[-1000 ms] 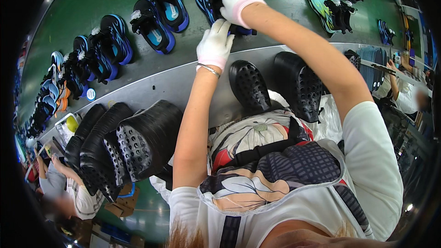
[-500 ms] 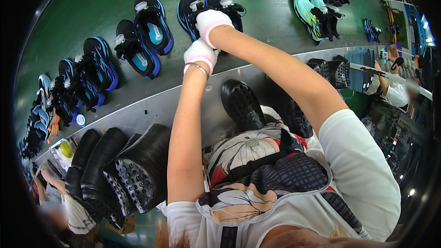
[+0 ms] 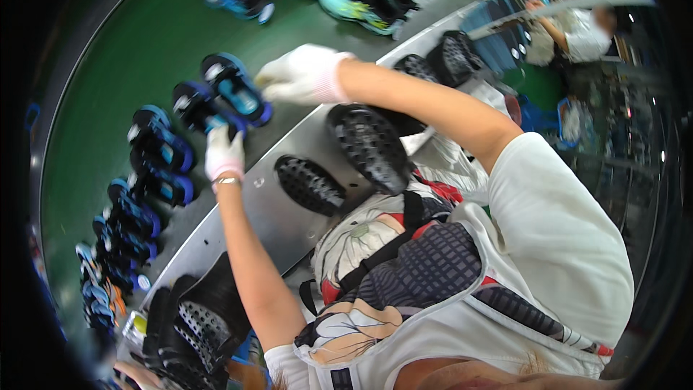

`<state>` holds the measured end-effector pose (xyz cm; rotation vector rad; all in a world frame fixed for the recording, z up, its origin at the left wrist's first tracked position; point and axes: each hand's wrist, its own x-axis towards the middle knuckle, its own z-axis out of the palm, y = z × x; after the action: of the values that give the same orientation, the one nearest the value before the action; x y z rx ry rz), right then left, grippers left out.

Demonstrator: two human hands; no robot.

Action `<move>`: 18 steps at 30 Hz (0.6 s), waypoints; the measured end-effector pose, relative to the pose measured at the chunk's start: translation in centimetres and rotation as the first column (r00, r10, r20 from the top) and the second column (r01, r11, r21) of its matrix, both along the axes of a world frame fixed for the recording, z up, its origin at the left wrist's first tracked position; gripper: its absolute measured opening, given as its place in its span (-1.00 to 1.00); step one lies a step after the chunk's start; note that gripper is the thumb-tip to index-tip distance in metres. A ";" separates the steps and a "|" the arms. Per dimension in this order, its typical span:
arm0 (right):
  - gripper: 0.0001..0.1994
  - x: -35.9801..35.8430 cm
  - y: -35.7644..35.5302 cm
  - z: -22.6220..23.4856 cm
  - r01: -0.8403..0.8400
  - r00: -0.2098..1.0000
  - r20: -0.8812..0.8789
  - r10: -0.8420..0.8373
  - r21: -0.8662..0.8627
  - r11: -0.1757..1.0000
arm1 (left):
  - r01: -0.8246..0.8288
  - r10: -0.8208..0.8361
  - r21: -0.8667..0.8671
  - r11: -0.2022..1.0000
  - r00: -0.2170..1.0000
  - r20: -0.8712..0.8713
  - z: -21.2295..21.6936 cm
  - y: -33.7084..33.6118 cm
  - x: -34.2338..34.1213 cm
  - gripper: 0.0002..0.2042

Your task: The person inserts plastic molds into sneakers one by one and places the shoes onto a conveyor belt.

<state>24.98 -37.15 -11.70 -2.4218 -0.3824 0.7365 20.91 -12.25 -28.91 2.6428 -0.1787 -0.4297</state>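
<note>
A pair of black and blue shoes [image 3: 216, 101] lies side by side on the green belt [image 3: 130, 50]. My left hand [image 3: 224, 153], in a white glove, reaches over the belt's edge with its fingers on the heel of the nearer shoe. In a matching white glove, my right hand [image 3: 299, 76] has its fingers curled at the end of the farther shoe. Whether that hand grips the shoe is not clear.
More black and blue shoes [image 3: 155, 152] line the belt to the left, and teal ones [image 3: 357, 3] lie farther along. Black soles [image 3: 368, 146] rest on the grey metal shelf [image 3: 267, 217], with a stack of soles [image 3: 195, 325] at lower left. Another person [image 3: 577, 29] works at upper right.
The view has swung, so the pair of shoes and both hands now sit lower and more to the left. My hands have spread apart, one at each shoe.
</note>
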 end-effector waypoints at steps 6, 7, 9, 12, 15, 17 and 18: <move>-0.63 -11.0 -24.5 3.1 0.665 0.746 0.222 -0.628 -0.309 0.680 | -0.062 0.085 -0.101 0.993 0.968 0.236 5.3 0.7 -2.5 -0.49; -0.65 -13.5 -28.4 2.8 0.697 0.717 0.308 -0.626 -0.289 0.656 | -0.163 0.187 -0.150 0.975 0.969 0.163 6.4 0.2 -3.1 -0.49; -0.68 -17.7 -33.5 2.3 0.725 0.688 0.352 -0.634 -0.354 0.591 | -0.239 0.270 -0.204 0.949 0.953 0.137 7.7 -0.4 -4.2 -0.53; -0.72 -21.4 -37.5 -0.7 0.640 0.768 0.386 -0.511 -0.410 0.650 | -0.247 0.281 -0.204 0.947 0.947 0.157 8.4 -0.4 -5.3 -0.57; -0.71 -21.8 -37.6 -2.8 0.637 0.770 0.395 -0.501 -0.451 0.625 | -0.213 0.245 -0.192 0.958 0.956 0.161 9.1 -1.7 -5.9 -0.60; -0.70 -21.6 -38.3 -3.8 0.596 0.796 0.418 -0.438 -0.414 0.688 | -0.232 0.254 -0.179 0.956 0.961 0.108 10.0 -2.9 -6.1 -0.62; -0.69 -21.6 -38.7 -4.5 0.575 0.805 0.431 -0.409 -0.396 0.716 | -0.229 0.250 -0.183 0.956 0.963 0.102 10.2 -2.8 -6.3 -0.63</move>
<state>3.37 -75.85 -16.22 -2.9556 0.4235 0.2065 14.63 -15.02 -18.72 2.4825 0.0658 -0.1614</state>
